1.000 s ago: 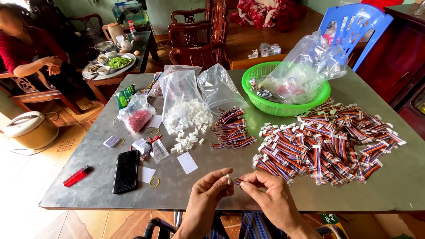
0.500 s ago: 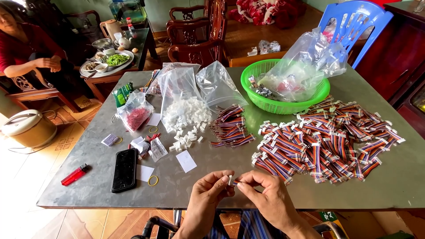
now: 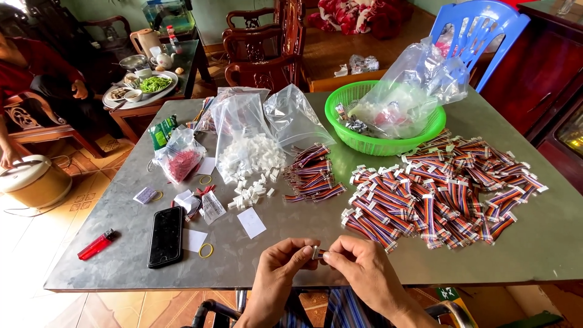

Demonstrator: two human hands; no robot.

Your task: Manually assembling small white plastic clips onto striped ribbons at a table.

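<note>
My left hand (image 3: pixel 280 267) and my right hand (image 3: pixel 359 271) meet at the table's near edge, fingertips pinching one small wire connector piece (image 3: pixel 317 252) between them. Just beyond them lies a small white paper slip (image 3: pixel 251 222). A big heap of striped ribbon-cable pieces (image 3: pixel 440 188) with white plugs spreads to the right. A smaller bundle of cables (image 3: pixel 311 174) lies in the middle, next to loose white plastic connectors (image 3: pixel 249 191) spilling from a clear bag (image 3: pixel 246 146).
A green basket (image 3: pixel 381 144) holds clear bags at the back. A black phone (image 3: pixel 166 235), red lighter (image 3: pixel 95 244), rubber bands and a bag of red bits (image 3: pixel 180 159) lie left. A person sits far left by a low table with dishes (image 3: pixel 141 88). A blue chair (image 3: pixel 478 30) stands behind.
My hands stay at the near edge, fingers working the small connector; they shifted slightly. Nothing else on the table moved.
</note>
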